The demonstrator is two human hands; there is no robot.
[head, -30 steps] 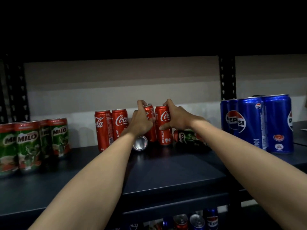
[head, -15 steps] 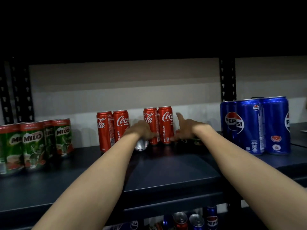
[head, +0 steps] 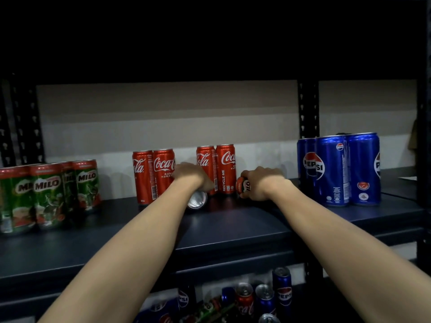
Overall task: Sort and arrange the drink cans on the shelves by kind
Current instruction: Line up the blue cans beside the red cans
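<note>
Two long arms — both bare, no sleeves — each ending in a hand: left hand [head: 190,174], right hand [head: 263,183].

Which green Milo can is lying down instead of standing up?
The Milo can under the right hand, beside the standing Coca-Cola cans. It lies on its side; the other Milo cans stand upright at the shelf's left.

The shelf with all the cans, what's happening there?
A person is sorting cans on the shelf. The right hand grips a Milo can lying on its side; the left hand rests on another tipped can. Milo cans, Coke cans and Pepsi cans already stand grouped.
</note>
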